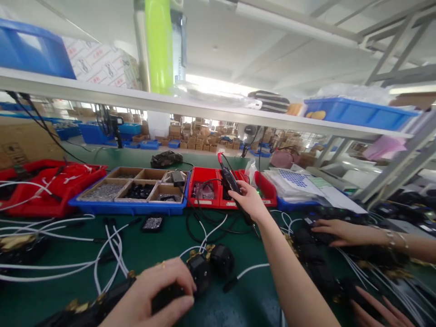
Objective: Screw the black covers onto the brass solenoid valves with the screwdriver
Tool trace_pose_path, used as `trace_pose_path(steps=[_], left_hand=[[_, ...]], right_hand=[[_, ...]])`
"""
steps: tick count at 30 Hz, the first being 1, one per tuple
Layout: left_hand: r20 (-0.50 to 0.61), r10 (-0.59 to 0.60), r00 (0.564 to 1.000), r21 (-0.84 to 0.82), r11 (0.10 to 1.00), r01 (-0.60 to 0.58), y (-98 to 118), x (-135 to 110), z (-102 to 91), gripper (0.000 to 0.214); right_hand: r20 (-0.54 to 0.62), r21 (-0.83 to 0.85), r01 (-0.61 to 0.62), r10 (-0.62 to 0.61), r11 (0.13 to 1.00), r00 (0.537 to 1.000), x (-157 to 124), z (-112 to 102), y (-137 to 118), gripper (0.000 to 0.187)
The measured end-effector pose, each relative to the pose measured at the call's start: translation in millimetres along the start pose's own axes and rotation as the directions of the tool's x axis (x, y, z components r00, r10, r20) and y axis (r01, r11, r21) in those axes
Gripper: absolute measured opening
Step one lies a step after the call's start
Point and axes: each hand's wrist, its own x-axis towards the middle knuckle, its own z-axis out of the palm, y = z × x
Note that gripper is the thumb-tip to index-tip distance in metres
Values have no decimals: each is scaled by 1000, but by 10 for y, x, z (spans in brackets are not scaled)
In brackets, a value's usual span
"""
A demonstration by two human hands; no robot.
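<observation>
My right hand [250, 200] is closed around a black electric screwdriver [231, 180], held tilted above the table in front of the red bins. The screwdriver has a red loop at its top end and a cord. My left hand [160, 290] is low in front, fingers and thumb curled around a black housing [166, 294] that they mostly hide. Just beyond its fingertips stand a black unit [199, 274] with a brass fitting and white cables, and another black round part [221, 260]. A loose white cable with a black plug [230, 284] lies between my hands.
A blue tray [129, 208] holds boxes of small parts; red bins [204, 202] stand beside it. A small black dish [152, 223] holds screws. White cables [116, 247] spread left. A co-worker's hands [337, 230] touch black units at right. A shelf [211, 106] spans overhead.
</observation>
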Motion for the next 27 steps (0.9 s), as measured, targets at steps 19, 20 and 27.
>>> trace_pose_path(steps=[19,20,27], left_hand=[[461,141,876,72,978,-195,-509,1396,271,34],[463,138,876,70,979,-192,-509,1398,270,34],[453,136,881,25,986,-165,-551,1374,302,26]], right_hand=[[-352,586,382,-200,715,914,-1047,-274,-336,65],[-366,571,398,-211,718,906,-1048,-245,-349,65],[-433,559,423,-185,713,882,-999,-49,-389,59]])
